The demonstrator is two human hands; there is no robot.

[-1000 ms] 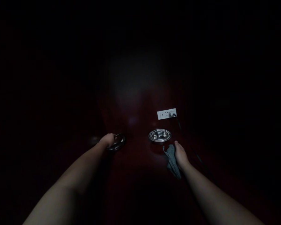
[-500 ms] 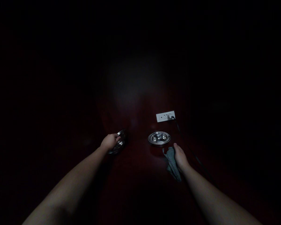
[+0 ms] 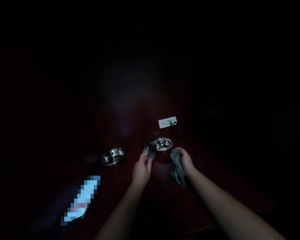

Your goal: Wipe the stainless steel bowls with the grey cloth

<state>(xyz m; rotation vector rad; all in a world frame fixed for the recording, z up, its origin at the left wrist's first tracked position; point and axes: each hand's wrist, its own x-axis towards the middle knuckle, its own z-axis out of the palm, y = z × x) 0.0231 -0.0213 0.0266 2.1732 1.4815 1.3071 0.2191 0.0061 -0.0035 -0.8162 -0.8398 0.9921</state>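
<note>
A shiny steel bowl (image 3: 152,152), tipped on its side, is gripped by my left hand (image 3: 141,170) at the middle of the dark red surface. My right hand (image 3: 186,162) is closed around a grey-green cloth (image 3: 177,168), whose lower end hangs down. Just behind the two hands sits a stack of steel bowls (image 3: 163,144), upright, with nested rims. Off to the left, more steel bowls (image 3: 113,157) rest upright on the surface, apart from my left hand.
A white socket strip (image 3: 167,122) with a plug and black cord (image 3: 198,159) lies behind the bowls. At lower left glows a pixelated bright screen (image 3: 82,200). Darkness hides most surroundings.
My left hand has lifted a bowl from the left-hand bowls and carried it right, close to the cloth. The bright screen has come into view as the camera shifted.
</note>
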